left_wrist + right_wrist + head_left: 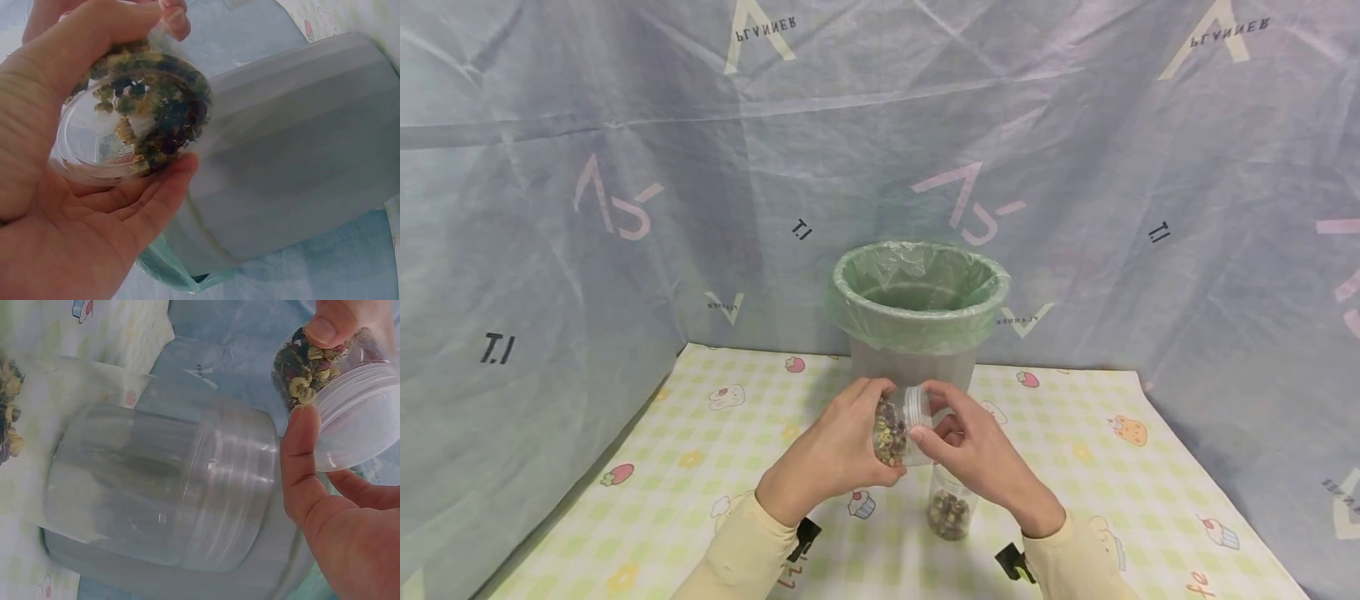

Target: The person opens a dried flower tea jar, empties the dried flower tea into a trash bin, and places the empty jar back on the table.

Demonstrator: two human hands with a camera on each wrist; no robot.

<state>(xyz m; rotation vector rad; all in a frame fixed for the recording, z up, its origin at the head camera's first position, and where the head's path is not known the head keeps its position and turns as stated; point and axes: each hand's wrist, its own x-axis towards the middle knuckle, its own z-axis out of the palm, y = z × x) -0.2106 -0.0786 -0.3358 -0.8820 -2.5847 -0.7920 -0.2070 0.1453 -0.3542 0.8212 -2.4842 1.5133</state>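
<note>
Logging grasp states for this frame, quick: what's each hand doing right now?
Left hand: grips the clear jar of dried flowers by its body.
Right hand: fingers curled round the jar's lid.

The small clear glossy plastic jar of dried flower buds (895, 429) has a ribbed, frosted screw lid (356, 425). The grey matt plastic bin (913, 367) wears a thin, crinkly green plastic liner (917, 292). A smooth checked printed cloth (700, 450) covers the desk.
</note>
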